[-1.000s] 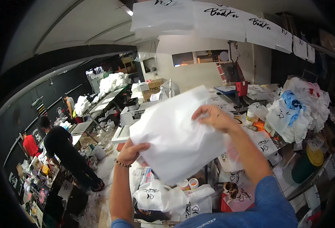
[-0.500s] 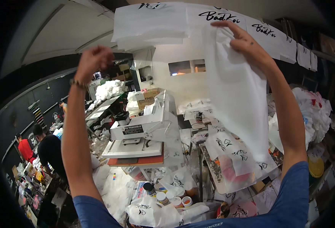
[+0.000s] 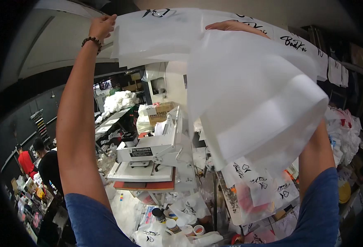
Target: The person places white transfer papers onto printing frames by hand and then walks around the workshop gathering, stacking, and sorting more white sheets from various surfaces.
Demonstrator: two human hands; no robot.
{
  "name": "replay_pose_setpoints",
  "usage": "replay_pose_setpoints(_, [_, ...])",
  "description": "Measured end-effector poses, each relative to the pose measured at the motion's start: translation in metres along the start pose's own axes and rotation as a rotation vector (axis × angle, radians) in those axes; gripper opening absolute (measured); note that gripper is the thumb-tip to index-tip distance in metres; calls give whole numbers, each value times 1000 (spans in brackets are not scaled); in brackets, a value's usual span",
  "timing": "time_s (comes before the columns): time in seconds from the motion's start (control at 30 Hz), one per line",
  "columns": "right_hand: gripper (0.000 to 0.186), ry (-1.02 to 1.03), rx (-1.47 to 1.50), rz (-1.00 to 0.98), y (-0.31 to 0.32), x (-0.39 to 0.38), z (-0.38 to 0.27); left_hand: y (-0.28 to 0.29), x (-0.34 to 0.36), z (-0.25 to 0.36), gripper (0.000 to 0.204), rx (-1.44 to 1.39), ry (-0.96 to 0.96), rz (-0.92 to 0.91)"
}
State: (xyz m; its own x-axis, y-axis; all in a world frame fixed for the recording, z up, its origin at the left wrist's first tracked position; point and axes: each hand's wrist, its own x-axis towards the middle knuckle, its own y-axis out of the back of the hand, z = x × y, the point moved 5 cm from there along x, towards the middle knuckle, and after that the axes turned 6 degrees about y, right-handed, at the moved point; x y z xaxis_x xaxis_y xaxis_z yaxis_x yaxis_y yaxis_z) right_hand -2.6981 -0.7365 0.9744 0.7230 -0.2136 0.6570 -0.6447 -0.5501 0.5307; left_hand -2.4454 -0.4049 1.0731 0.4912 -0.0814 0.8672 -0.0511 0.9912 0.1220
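Note:
My left hand (image 3: 101, 27) is raised at the upper left, fingers closed at the top corner of the hanging printed sheets (image 3: 156, 39); what exactly it grips is too small to tell. My right hand (image 3: 227, 25) is up near the line of sheets, gripping a loose white translucent sheet (image 3: 251, 94). That sheet drapes down in a broad fold, hiding much of my right forearm. The hanging sheets carry black script and run rightward along the top in an overlapping row.
Below stands a white heat press (image 3: 146, 152) with jars (image 3: 173, 226) in front. Printed sheets (image 3: 264, 185) lie on a table at right. Bags of white material (image 3: 342, 136) are heaped far right. Two people (image 3: 25, 160) (image 3: 47, 164) stand at left; white bundles (image 3: 121, 103) are behind.
Both my hands have risen toward the hanging row. The loose sheet moved up from chest height and now drapes from my right hand; my left hand released it and moved to the row's left end.

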Motion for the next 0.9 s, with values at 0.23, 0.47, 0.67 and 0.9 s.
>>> replay_pose_setpoints(0.23, [42,-10,4,-7,-5,4,-8,-5,9,-10,34,-148,67,73])
replay_pose_setpoints(0.47, [45,-24,20,-5,-8,8,-9,0,11,-17,33,-176,207,50])
replay_pose_setpoints(0.67, [47,-23,26,-3,-10,13,-9,-11,0,-12,30,-256,213,-61])
replay_pose_setpoints(0.9, [50,-25,29,-2,-16,23,-10,-17,-6,-15,30,-435,284,-122])
